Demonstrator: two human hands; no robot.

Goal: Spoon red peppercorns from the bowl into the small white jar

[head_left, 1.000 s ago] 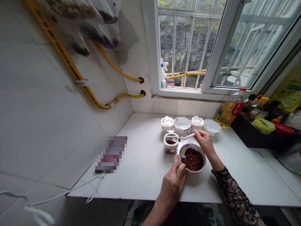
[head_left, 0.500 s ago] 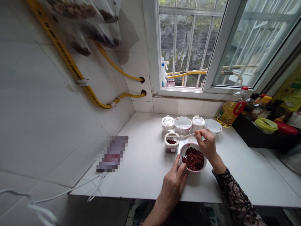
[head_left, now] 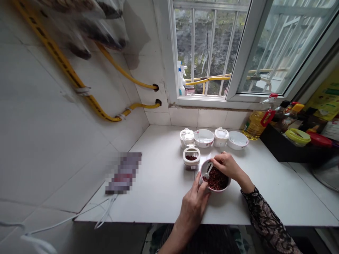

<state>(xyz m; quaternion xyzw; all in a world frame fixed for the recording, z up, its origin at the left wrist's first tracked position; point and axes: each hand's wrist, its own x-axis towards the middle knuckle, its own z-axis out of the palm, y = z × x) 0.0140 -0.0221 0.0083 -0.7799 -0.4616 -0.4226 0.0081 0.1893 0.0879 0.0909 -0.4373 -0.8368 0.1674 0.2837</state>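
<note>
A white bowl [head_left: 202, 171] with a pink rim stands on the counter, partly filled with dark red dried peppercorn-like bits [head_left: 218, 180]. My left hand [head_left: 194, 201] grips its near left side, thumb at the rim and fingers round the outside. Over the bowl, my right hand [head_left: 229, 165] pinches a small white spoon [head_left: 208, 171], whose head rests in the bits at the left. Just behind and left of the bowl is a seasoning jar [head_left: 191, 163] with its clear lid raised and the same dark red bits inside.
Behind stand two more white jars [head_left: 186, 138] [head_left: 221, 137] and two white bowls [head_left: 203, 138] [head_left: 237, 140]. An oil bottle [head_left: 255, 123] and a black box [head_left: 275, 146] of bottles are at right. A blurred-out flat object [head_left: 124, 173] and white cable [head_left: 104, 211] lie left.
My right hand has brought the spoon from the open jar down into the bowl. My left hand keeps its hold on the bowl. The view has shifted slightly.
</note>
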